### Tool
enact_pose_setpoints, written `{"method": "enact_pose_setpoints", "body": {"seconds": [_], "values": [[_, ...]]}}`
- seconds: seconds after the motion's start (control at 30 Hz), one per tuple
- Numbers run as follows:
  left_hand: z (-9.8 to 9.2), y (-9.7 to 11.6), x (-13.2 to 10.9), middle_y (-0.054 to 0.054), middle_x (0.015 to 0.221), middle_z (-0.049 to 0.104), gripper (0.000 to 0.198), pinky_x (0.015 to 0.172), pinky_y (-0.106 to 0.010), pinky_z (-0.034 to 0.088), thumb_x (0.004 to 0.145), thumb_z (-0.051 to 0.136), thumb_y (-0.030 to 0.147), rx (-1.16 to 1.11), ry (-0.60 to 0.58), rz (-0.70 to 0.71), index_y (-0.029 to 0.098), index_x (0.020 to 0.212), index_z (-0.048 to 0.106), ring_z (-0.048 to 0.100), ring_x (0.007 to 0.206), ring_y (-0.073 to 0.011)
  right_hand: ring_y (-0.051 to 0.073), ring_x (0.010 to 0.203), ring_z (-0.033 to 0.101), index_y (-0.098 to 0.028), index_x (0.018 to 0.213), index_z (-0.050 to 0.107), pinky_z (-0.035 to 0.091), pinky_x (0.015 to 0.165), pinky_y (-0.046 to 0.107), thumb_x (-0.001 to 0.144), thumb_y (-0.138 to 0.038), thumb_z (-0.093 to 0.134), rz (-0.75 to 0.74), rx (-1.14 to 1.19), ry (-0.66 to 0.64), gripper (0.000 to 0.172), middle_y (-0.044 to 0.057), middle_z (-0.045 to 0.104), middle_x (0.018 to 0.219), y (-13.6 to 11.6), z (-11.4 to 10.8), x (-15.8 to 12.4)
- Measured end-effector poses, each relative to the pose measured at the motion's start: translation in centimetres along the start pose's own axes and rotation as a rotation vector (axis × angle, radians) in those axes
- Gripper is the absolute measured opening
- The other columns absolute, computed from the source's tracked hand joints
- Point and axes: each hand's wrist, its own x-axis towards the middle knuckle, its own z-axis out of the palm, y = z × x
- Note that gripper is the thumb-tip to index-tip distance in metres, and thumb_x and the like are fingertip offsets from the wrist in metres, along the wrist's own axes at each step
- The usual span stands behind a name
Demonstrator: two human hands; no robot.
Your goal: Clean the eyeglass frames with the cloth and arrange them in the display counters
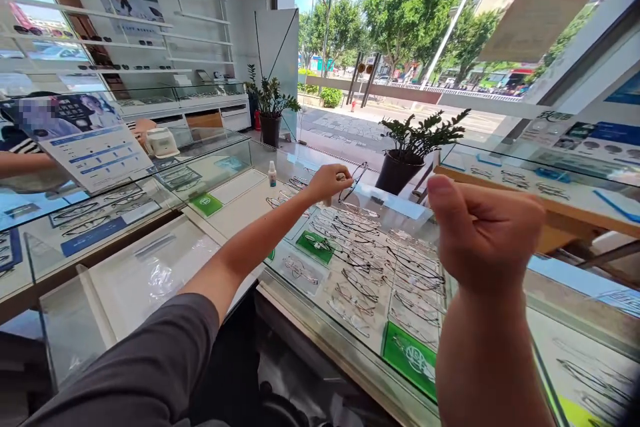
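Observation:
My left hand (330, 183) reaches out over the glass counter, its fingers closed on a dark-rimmed pair of eyeglasses (358, 177). The pair is held up above the counter top. Nearer to me on the right, my right hand (487, 233) is raised in a closed fist with the thumb on top. Whatever its fingers may hold is hidden. Below and between the hands, rows of eyeglass frames (357, 273) lie in the display case, with green cards (413, 357) among them.
A small spray bottle (273, 175) stands on the counter left of my left hand. Potted plants (400, 170) stand beyond the counter by the window. At left, a printed sign (95, 153) leans near a person's arm (27, 165). Another display case (530, 183) is at right.

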Motion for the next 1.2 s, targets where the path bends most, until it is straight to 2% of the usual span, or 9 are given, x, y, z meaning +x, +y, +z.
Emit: {"method": "enact_pose_setpoints", "body": {"seconds": [0.13, 0.27, 0.37, 0.5, 0.63, 0.8, 0.97, 1.1, 1.2], "values": [[3.5, 0.7, -2.8, -0.001, 0.075, 0.065, 0.031, 0.072, -0.032, 0.042, 0.09, 0.078, 0.049, -0.471, -0.008, 0.004, 0.019, 0.089, 0.074, 0.054, 0.072, -0.0168, 0.012, 0.051, 0.027, -0.024, 0.056, 0.04, 0.024, 0.055, 0.034, 0.1, -0.055, 0.061, 0.169, -0.187, -0.134, 0.058, -0.005, 0.028, 0.051, 2.6, 3.2, -1.0], [5.6, 1.7, -4.4, 0.001, 0.07, 0.056, 0.05, 0.066, -0.032, 0.035, 0.079, 0.088, 0.067, -0.741, -0.073, 0.008, 0.02, 0.085, 0.071, 0.045, 0.068, -0.0151, 0.017, 0.055, 0.044, -0.024, 0.073, 0.064, 0.031, 0.06, 0.035, 0.095, -0.062, 0.058, 0.396, -0.277, -0.175, 0.045, -0.001, 0.049, 0.055, 6.4, 5.4, -5.3], [6.4, 2.3, -5.4, 0.001, 0.07, 0.056, 0.062, 0.064, -0.031, 0.033, 0.069, 0.094, 0.075, -0.865, -0.145, -0.019, 0.019, 0.082, 0.07, 0.043, 0.067, -0.0138, 0.019, 0.056, 0.048, -0.021, 0.089, 0.075, 0.035, 0.063, 0.036, 0.095, -0.064, 0.059, 0.503, -0.239, -0.143, 0.047, -0.002, 0.052, 0.058, 8.2, 5.9, -8.4], [6.7, 2.6, -6.7, 0.002, 0.069, 0.055, 0.064, 0.062, -0.029, 0.029, 0.07, 0.095, 0.075, -0.89, -0.171, -0.027, 0.017, 0.084, 0.072, 0.04, 0.064, -0.0116, 0.017, 0.057, 0.045, -0.018, 0.098, 0.079, 0.036, 0.063, 0.035, 0.098, -0.06, 0.063, 0.525, -0.115, -0.116, 0.045, -0.004, 0.05, 0.06, 8.9, 6.2, -9.9], [6.1, 2.9, -7.4, 0.003, 0.069, 0.054, 0.062, 0.059, -0.027, 0.026, 0.075, 0.095, 0.073, -0.904, -0.158, -0.048, 0.017, 0.084, 0.072, 0.038, 0.061, -0.0094, 0.015, 0.056, 0.041, -0.019, 0.095, 0.078, 0.032, 0.061, 0.033, 0.098, -0.06, 0.067, 0.532, 0.006, -0.095, 0.042, -0.006, 0.047, 0.058, 9.3, 6.6, -10.0], [5.1, 3.6, -7.7, 0.003, 0.068, 0.054, 0.059, 0.055, -0.026, 0.028, 0.077, 0.095, 0.072, -0.893, -0.136, -0.06, 0.018, 0.082, 0.071, 0.041, 0.059, -0.0093, 0.013, 0.056, 0.038, -0.021, 0.093, 0.078, 0.029, 0.059, 0.032, 0.097, -0.059, 0.073, 0.558, 0.199, -0.126, 0.039, -0.006, 0.046, 0.059, 9.6, 7.2, -10.5], [4.8, 3.5, -7.8, 0.005, 0.064, 0.051, 0.06, 0.054, -0.025, 0.027, 0.077, 0.094, 0.073, -0.916, -0.171, -0.058, 0.019, 0.084, 0.07, 0.04, 0.057, -0.0092, 0.013, 0.058, 0.035, -0.021, 0.093, 0.077, 0.027, 0.057, 0.031, 0.096, -0.06, 0.077, 0.608, 0.359, -0.111, 0.039, -0.006, 0.047, 0.062, 9.3, 7.5, -10.6], [4.9, 3.1, -7.7, 0.004, 0.067, 0.054, 0.057, 0.054, -0.025, 0.029, 0.082, 0.091, 0.073, -0.888, -0.191, -0.001, 0.019, 0.088, 0.073, 0.04, 0.057, -0.0094, 0.013, 0.059, 0.037, -0.022, 0.092, 0.076, 0.028, 0.056, 0.03, 0.096, -0.058, 0.077, 0.606, 0.402, -0.079, 0.036, -0.005, 0.05, 0.065, 9.0, 7.5, -10.4], [4.8, 2.9, -7.5, 0.003, 0.069, 0.057, 0.052, 0.056, -0.026, 0.031, 0.088, 0.088, 0.069, -0.841, -0.152, 0.05, 0.019, 0.089, 0.076, 0.042, 0.059, -0.0103, 0.012, 0.058, 0.037, -0.022, 0.089, 0.074, 0.029, 0.056, 0.03, 0.097, -0.054, 0.075, 0.574, 0.336, -0.033, 0.033, -0.005, 0.049, 0.062, 8.7, 7.4, -10.3]]}}
